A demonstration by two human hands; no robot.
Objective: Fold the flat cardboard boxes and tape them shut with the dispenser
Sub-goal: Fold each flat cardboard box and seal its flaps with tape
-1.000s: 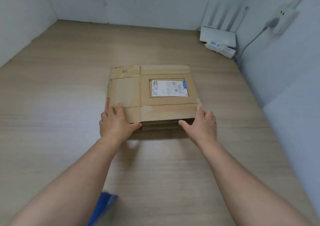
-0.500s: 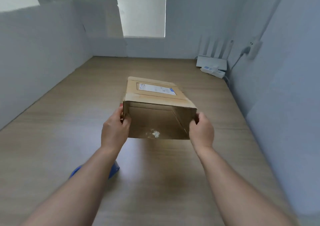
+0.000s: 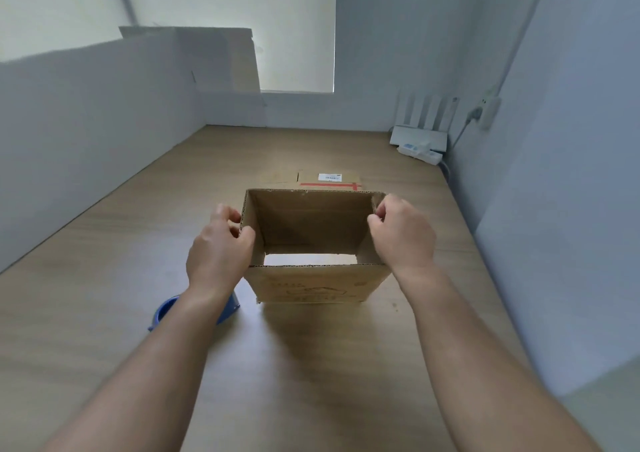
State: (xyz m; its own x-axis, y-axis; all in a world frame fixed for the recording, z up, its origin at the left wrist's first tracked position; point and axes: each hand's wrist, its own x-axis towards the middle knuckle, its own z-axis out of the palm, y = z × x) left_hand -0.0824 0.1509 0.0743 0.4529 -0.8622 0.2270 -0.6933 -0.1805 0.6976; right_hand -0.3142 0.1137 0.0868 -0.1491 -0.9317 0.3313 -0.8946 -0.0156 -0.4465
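the opened box (image 3: 311,283) is filling the middle of the table (image 3: 104,278), a flat box (image 3: 329,181) lying just behind it; bare wood is stretching to their left. the dispenser (image 3: 164,313) is sitting under the left forearm. a partition (image 3: 86,122) and the right wall (image 3: 561,192) are hemming both sides, a router (image 3: 417,138) and power strip (image 3: 420,152) crowding the far right corner.

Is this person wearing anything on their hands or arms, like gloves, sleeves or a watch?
No. The left hand and right hand are bare: no gloves, no rings in sight. Both forearms are uncovered to the frame's edge, with no sleeve, watch or bracelet.
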